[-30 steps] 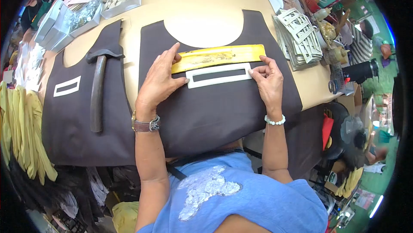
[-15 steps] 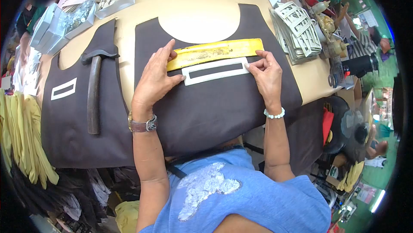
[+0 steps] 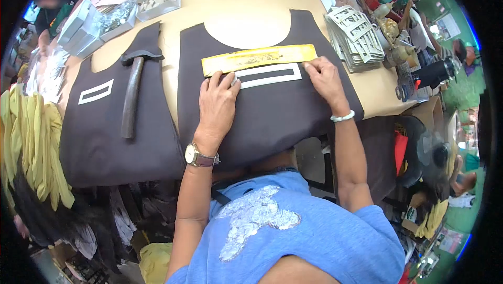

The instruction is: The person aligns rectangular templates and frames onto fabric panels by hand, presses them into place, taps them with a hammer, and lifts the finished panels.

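Observation:
A white rectangular frame point(image 3: 272, 78) with a long slot lies on a dark brown apron-shaped piece point(image 3: 272, 121). Directly above it, a yellow worn strip point(image 3: 257, 57) rests across the same piece. My left hand point(image 3: 217, 106) is closed, palm down, its curled fingertips at the frame's left end; the thumb is hidden. At the other end, my right hand point(image 3: 326, 79) has its fingers pinched together by the frame's right edge, just under the strip's corner. To the left, a hammer point(image 3: 132, 95) lies on a second dark piece point(image 3: 94, 142) bearing another white frame point(image 3: 96, 91).
A stack of white frames point(image 3: 356, 35) stands on the table point(image 3: 387, 90) at the right. Boxes of small parts point(image 3: 158, 2) line the back left. Yellow cloths point(image 3: 36, 148) hang at the left edge. A person point(image 3: 57, 1) is at the far left.
My left hand has turned palm down and drawn its fingers in, leaving the yellow strip's left end uncovered. The right hand's fingers stay near the frame's right end. The head view has shifted slightly.

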Tool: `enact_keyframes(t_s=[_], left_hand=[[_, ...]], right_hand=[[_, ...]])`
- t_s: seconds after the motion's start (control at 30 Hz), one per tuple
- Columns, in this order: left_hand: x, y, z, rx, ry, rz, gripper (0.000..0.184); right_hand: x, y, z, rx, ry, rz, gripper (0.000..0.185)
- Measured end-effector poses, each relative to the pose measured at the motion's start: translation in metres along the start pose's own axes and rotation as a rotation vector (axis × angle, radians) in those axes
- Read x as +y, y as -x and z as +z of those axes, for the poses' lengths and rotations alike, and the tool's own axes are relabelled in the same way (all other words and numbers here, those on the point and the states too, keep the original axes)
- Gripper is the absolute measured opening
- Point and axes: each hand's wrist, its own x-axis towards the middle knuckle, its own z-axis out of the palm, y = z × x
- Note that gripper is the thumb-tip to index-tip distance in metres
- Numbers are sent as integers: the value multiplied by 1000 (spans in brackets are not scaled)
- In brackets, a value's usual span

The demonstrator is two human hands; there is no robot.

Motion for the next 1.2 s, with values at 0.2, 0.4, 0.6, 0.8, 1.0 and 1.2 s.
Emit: enact_keyframes(t_s=[0.2,0.4,0.6,0.8,1.0,1.2], left_hand=[[-2,12,-3,-100,-1,-43,42],[-3,8,-4,-96,-56,-4,41],[-2,9,-4,-93,-115,12,43],[-4,11,-5,-131,-109,34,48],[-8,11,-4,-163,-78,54,52],[-10,10,-5,-157,-115,96,46]], right_hand=[[-96,31,67,159,-22,-542,32],[-97,43,85,1,42,-478,45],[-66,32,66,16,190,-334,44],[-13,29,38,125,215,-181,44],[-37,27,28,297,471,-172,33],[-109,63,85,155,260,-407,27]])
